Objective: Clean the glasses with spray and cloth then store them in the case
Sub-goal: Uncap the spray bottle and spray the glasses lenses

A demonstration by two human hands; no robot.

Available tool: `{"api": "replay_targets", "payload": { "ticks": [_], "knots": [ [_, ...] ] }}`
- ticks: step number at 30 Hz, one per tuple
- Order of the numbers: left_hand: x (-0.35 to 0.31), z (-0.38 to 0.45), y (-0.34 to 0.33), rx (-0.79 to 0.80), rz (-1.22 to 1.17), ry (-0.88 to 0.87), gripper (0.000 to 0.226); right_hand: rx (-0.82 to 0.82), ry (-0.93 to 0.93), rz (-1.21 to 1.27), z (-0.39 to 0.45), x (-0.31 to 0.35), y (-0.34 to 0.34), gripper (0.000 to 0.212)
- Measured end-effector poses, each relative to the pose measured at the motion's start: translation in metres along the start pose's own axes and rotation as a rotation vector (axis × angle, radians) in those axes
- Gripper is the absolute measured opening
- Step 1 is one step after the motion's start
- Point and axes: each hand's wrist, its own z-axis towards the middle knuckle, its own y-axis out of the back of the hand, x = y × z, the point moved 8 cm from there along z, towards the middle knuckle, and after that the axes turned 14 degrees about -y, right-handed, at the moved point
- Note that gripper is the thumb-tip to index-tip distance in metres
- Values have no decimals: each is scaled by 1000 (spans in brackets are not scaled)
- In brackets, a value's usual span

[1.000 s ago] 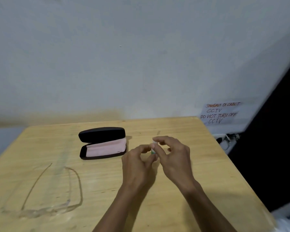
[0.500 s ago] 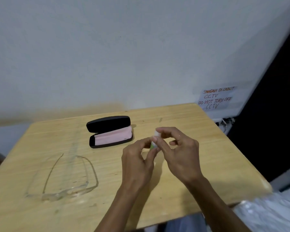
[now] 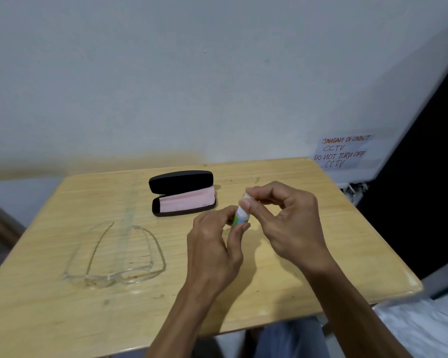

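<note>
A small spray bottle (image 3: 239, 217) with a green and white label stands between my hands above the middle of the table. My left hand (image 3: 215, 244) grips its body. My right hand (image 3: 287, 220) pinches its white cap at the top. Clear-framed glasses (image 3: 119, 264) lie on the table at the left, arms unfolded and pointing away from me. A black case (image 3: 181, 180) lies open at the back of the table, with a pink cloth (image 3: 186, 201) inside it.
The wooden table (image 3: 282, 293) stands against a pale wall. A handwritten paper notice (image 3: 343, 151) hangs on the wall at the right, with a dark opening beyond it. A whitish surface (image 3: 424, 329) shows below the table's right edge.
The view has shifted, so the table sits lower right in frame. My right fingers have moved up onto the bottle's cap; my left hand keeps its hold on the body.
</note>
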Motion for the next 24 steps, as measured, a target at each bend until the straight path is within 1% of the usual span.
{"api": "replay_targets", "payload": {
  "ticks": [2,6,8,10,13,15,18,21,24],
  "knots": [
    [2,1,1,9,-14,2,21,37,18,-5,4,3,-1,10],
    [9,3,2,35,-36,17,20,97,9,69,10,7,-7,9],
    [16,-4,2,62,-20,51,18,76,23,186,16,14,0,16],
    [25,-17,5,66,-26,130,17,30,46,283,26,24,17,20],
    [30,-27,8,54,-25,169,21,-11,77,221,30,30,31,16],
    [30,-26,9,38,-19,173,23,-33,65,151,23,17,27,15],
    [32,-23,10,12,-26,211,22,-127,-64,103,10,-27,25,15],
    [35,-22,9,15,-91,254,20,-237,-225,41,5,-76,34,11],
    [42,-27,3,20,-138,338,21,-268,-325,-56,11,-108,36,8]
  ]
}}
